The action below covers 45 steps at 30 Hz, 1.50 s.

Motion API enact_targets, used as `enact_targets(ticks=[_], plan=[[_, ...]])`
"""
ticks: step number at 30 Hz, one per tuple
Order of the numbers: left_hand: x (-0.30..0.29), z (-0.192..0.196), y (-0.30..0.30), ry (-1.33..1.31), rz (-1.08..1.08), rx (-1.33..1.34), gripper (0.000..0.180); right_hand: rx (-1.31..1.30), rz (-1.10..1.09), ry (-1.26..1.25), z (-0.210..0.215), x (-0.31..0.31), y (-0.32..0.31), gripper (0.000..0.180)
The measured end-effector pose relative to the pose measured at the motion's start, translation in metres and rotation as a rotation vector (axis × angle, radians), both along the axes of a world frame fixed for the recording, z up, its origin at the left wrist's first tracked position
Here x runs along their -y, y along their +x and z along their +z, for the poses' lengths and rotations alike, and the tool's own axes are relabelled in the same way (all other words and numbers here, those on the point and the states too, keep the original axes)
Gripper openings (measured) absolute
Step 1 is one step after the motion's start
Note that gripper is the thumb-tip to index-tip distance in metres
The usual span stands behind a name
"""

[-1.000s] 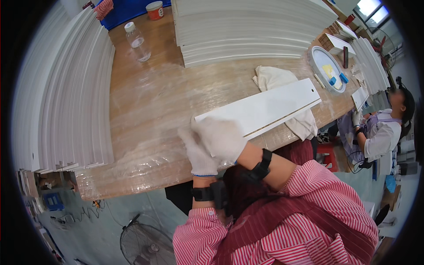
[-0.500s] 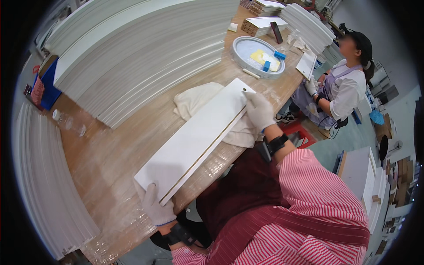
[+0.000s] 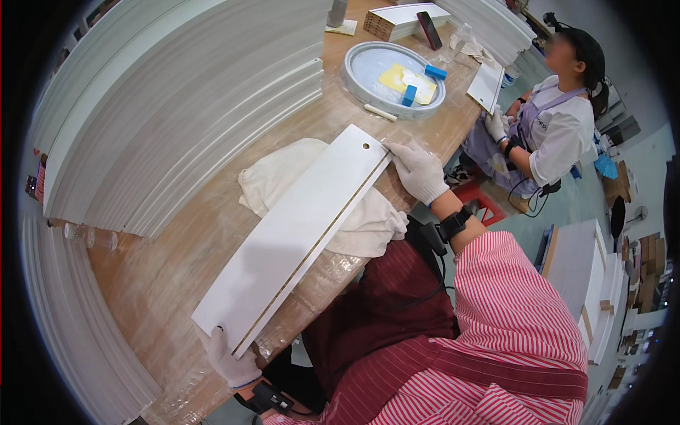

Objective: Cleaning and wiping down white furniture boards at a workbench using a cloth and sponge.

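Observation:
A long white board (image 3: 294, 227) with a narrow brown groove along its near edge and a round hole at its far end lies aslant before me. My left hand (image 3: 232, 360), in a white knit glove, grips its near left end, fingers partly under the board. At the far right end my right hand (image 3: 419, 173), gloved alike, pinches the corner by the groove's end. A crumpled cream cloth (image 3: 275, 176) lies beneath the board's middle and shows on both sides of it.
Tall stacks of white boards (image 3: 191, 106) stand at the back and left (image 3: 78, 319). A round grey tub lid (image 3: 354, 79) holds blue blocks (image 3: 409, 95) and a yellow sheet. Beyond are a phone (image 3: 428, 30) and clear bottles. A co-worker (image 3: 556, 127) sits at right holding another board.
My view has shifted, and the board sits lower and further left in it. My right hand has slid from the board's top face and edge to its far corner. The left hand keeps its hold.

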<state>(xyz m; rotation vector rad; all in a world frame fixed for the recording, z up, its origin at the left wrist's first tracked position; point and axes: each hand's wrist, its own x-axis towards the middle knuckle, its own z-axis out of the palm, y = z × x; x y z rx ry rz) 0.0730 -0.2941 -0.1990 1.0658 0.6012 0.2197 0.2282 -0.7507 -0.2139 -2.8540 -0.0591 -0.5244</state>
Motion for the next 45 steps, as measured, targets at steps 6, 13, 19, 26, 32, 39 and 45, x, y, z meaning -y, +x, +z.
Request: enact_targets(ticks=[6, 13, 19, 26, 32, 39, 45], plan=[[-0.007, -0.014, -0.002, -0.041, 0.009, 0.040, 0.063, -0.043, 0.025, -0.073, 0.001, -0.002, 0.000, 0.029], [-0.008, -0.014, -0.008, -0.014, 0.026, -0.007, 0.059, -0.042, 0.133, -0.023, -0.012, -0.023, -0.007, 0.032], [-0.002, -0.008, -0.005, -0.066, 0.029, 0.051, 0.059, -0.125, 0.198, -0.024, 0.006, -0.061, -0.026, 0.036], [-0.009, -0.010, -0.005, -0.038, -0.066, 0.069, 0.058, -0.185, 0.410, 0.114, 0.003, -0.141, -0.069, 0.033], [-0.017, -0.024, -0.005, 0.510, -0.182, 0.163, 0.056, 0.039, 0.030, 0.137, -0.002, -0.073, -0.022, 0.027], [-0.007, -0.006, -0.004, 0.033, -0.032, 0.047, 0.063, -0.067, 0.102, 0.075, -0.005, -0.089, -0.034, 0.033], [-0.015, -0.025, -0.001, 0.031, -0.055, 0.125, 0.046, -0.140, 0.337, 0.079, 0.002, -0.190, -0.092, 0.036]])
